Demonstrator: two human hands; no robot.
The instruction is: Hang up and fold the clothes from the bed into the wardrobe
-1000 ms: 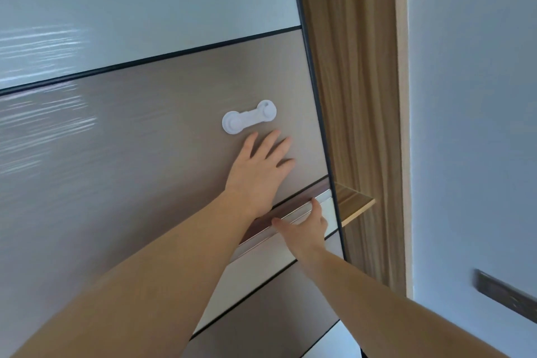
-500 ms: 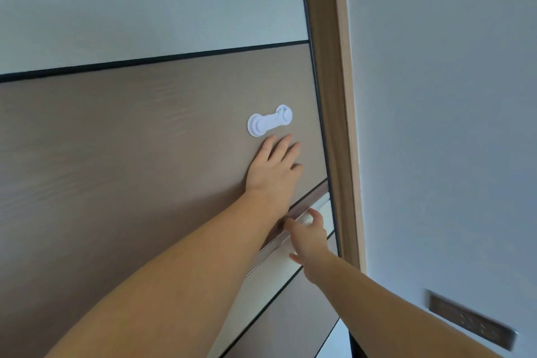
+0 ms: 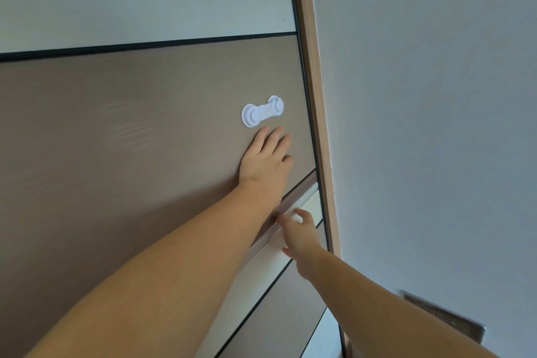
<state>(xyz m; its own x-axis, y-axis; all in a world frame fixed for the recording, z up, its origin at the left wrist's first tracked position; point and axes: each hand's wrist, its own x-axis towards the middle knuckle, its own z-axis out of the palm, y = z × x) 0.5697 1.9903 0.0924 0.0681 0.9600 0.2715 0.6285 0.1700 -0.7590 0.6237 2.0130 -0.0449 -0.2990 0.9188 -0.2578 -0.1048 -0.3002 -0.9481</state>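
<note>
The wardrobe's sliding door (image 3: 130, 139), with brown and pale panels, fills the left of the view. Its right edge meets the wooden side frame (image 3: 316, 113) with no gap showing. My left hand (image 3: 266, 166) presses flat on the brown panel, fingers straight, just below a white plastic latch (image 3: 261, 112). My right hand (image 3: 299, 237) reaches lower down, its spread fingertips touching the metal handle rail (image 3: 302, 197) that runs across the door. No clothes and no bed are in view.
A plain grey-white wall (image 3: 421, 125) takes up the right side. A metallic switch plate (image 3: 447, 318) is fixed to the wall at the lower right, close to my right forearm.
The door has slid right until the open gap with the shelf inside vanished behind it. Both hands moved right with the door, and my right hand's fingers have loosened on the rail.
</note>
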